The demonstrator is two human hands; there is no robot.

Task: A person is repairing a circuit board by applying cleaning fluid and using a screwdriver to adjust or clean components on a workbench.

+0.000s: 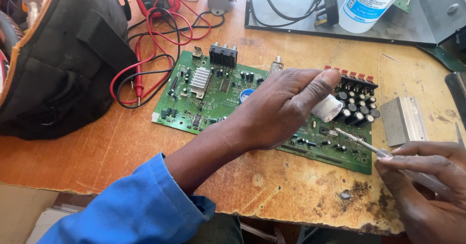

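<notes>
At the near right corner of the desk (272, 195), the right hand (427, 181) holds a thin screwdriver (361, 143), grip clamped on its clear handle, tip resting on the green circuit board (213, 98). A slip of the tip can bridge or scratch the small components there. The left hand (279, 109) lies across the board's middle, fingers closed on a white cloth wad (327, 108) beside the black capacitor bank (359, 109); downward pressure can bend capacitor leads. Farther back, red and black probe leads (145, 59) trail near the board's left edge and can snag.
</notes>
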